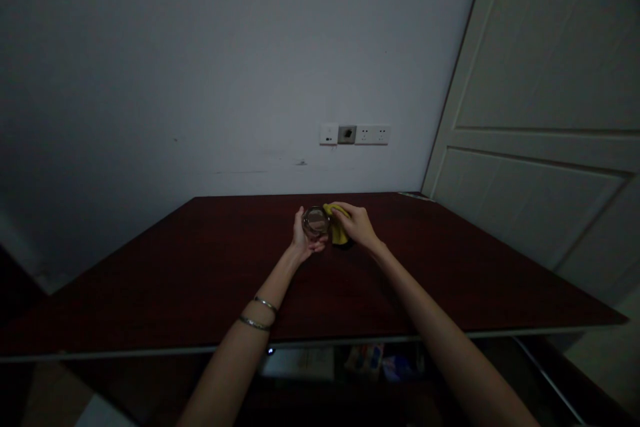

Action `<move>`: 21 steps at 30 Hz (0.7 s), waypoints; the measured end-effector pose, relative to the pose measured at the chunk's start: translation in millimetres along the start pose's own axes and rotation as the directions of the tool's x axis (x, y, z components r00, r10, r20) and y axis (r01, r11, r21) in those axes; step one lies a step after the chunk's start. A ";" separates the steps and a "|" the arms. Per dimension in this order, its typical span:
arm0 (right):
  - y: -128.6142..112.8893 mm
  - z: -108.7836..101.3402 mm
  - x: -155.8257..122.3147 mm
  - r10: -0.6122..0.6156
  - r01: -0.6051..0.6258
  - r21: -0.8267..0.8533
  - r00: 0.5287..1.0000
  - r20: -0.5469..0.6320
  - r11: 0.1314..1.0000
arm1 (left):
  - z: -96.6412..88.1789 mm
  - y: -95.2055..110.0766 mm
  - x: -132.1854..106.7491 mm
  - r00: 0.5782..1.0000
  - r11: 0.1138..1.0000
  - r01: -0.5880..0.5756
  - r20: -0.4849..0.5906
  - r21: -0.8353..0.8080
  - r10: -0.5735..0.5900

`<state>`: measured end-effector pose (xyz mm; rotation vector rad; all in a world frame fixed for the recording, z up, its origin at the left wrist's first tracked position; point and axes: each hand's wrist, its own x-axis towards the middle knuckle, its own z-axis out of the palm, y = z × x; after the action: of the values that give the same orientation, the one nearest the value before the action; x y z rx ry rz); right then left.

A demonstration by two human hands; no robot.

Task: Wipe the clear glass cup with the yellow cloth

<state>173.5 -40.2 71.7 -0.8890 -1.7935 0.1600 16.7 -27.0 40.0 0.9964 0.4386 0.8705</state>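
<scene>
A round, clear glass vessel [315,221], perhaps a bowl or ashtray, is held above the table by my left hand [303,240]. The fingers curl beneath it and the thumb lies along its left side. My right hand [356,223] pinches a yellow cloth [340,233] at the right rim of the glass. Part of the cloth hangs down below my fingers. Two metal bangles [257,313] circle my left forearm.
The dark red table [200,280] reaches back to a pale wall [225,67] with sockets [373,135]. A white panelled door [545,113] stands on the right. Under the front edge, an open shelf holds a white flat item [300,363] and several packets [367,360].
</scene>
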 end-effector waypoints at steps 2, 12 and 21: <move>0.5 2.1 -5.3 -0.030 0.030 -0.058 1.000 -0.004 0.998 | -1.6 1.2 -0.5 1.000 0.999 -0.007 -0.008 -0.036 0.007; -12.8 12.2 -29.8 -0.124 0.143 -0.247 0.988 0.091 0.958 | -12.1 -1.3 4.9 0.973 0.981 -0.132 -0.206 -0.141 0.102; -26.2 24.4 -37.1 -0.053 0.072 -0.164 0.992 0.118 0.984 | -15.8 6.3 6.6 0.915 0.981 -0.188 -0.370 -0.040 0.160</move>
<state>145.0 -75.1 46.6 -0.9567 -1.9606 0.0188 7.2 -11.4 38.0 0.8115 0.6343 1.2349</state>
